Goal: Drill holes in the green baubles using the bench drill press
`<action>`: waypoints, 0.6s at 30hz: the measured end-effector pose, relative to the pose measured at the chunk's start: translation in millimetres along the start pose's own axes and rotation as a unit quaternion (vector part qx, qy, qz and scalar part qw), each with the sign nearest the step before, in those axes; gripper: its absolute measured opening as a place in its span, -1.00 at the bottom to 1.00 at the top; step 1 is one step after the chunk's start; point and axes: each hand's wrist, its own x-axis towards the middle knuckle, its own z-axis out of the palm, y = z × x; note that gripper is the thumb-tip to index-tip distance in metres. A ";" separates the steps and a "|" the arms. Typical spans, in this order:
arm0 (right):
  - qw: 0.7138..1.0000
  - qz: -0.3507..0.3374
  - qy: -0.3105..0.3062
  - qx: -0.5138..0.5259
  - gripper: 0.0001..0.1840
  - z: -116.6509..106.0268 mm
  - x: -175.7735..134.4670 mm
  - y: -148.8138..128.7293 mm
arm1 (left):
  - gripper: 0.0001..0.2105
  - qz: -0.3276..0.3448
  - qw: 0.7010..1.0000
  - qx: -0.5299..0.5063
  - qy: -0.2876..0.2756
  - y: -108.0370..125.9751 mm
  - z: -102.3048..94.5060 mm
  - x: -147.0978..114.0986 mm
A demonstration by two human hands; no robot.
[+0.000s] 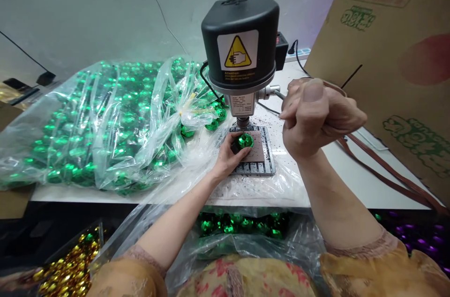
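My left hand (228,155) grips a shiny green faceted ball (245,140) between thumb and fingers, on a pinkish pad (258,151) over the slotted metal base plate (270,166). Something dark beside the ball, within my fingers, is hard to make out. Just above the ball is the chuck (242,122) of a black-headed bench drill press (240,30). My right hand (312,112) is closed in a fist around the machine's lever (274,91), whose far end is hidden by the fingers.
A large clear bag of green balls (116,123) covers the left of the white table (291,184). Dark specks lie around the base. A cardboard box (397,67) rises at right. Below the edge are green balls (242,224), gold balls (73,259) and purple ones (418,236).
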 end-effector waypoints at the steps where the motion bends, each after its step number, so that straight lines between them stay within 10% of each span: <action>1: 1.000 -0.005 -0.002 0.000 -0.52 -1.1 -1.3 0.3 | -0.55 0.002 1.000 0.000 0.000 -0.3 0.1 0.1; 18: 0.996 -0.083 0.004 -0.023 -0.48 -11.8 -23.0 17.0 | -0.52 0.007 1.000 -0.003 -0.001 -2.4 0.5 -0.2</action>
